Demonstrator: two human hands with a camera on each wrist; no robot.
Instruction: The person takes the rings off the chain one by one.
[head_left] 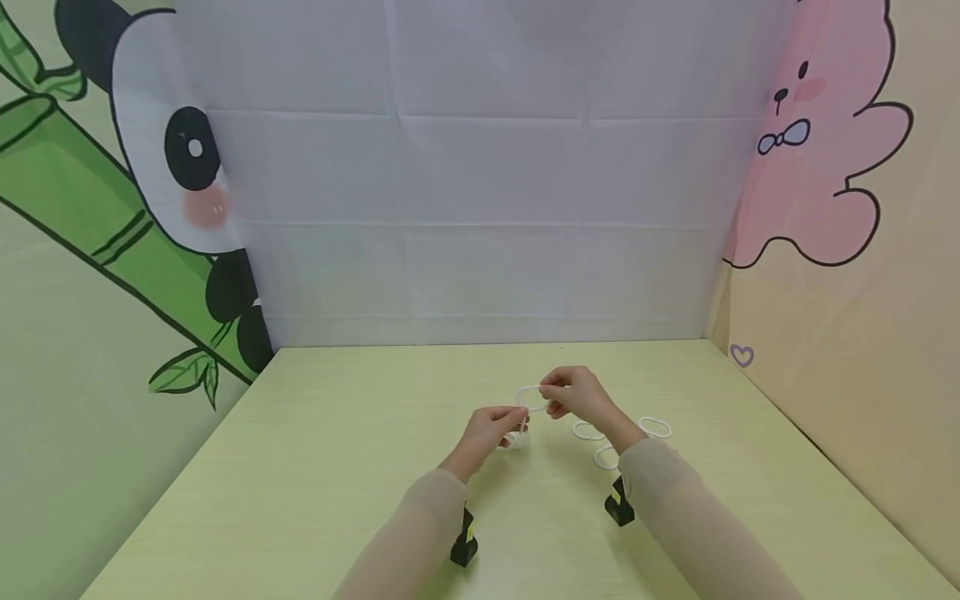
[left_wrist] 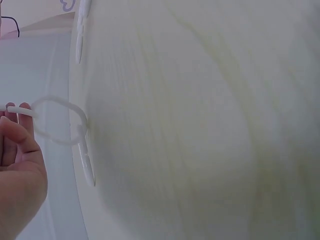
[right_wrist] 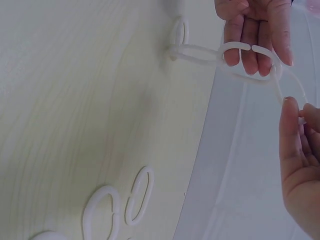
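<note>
My left hand [head_left: 491,433] pinches a white plastic chain link [right_wrist: 236,45]; its small gap shows between the fingers in the right wrist view. From this link a short run of joined white links [right_wrist: 197,49] hangs to the table. My right hand [head_left: 581,393] is just right of the left and slightly higher, pinching another white link [right_wrist: 277,87] between thumb and forefinger. The two held links pass through each other in the right wrist view. In the left wrist view the left hand [left_wrist: 22,165] is at the left edge, one chain link [left_wrist: 60,102] beside its fingertips.
Several loose white links lie on the table [head_left: 315,467] under and beside the right forearm, among them a near link [head_left: 606,457] and a far-right link [head_left: 655,427]. Black wrist cameras [head_left: 620,504] hang under both sleeves. A pale cloth [head_left: 487,250] closes the back, between painted side walls.
</note>
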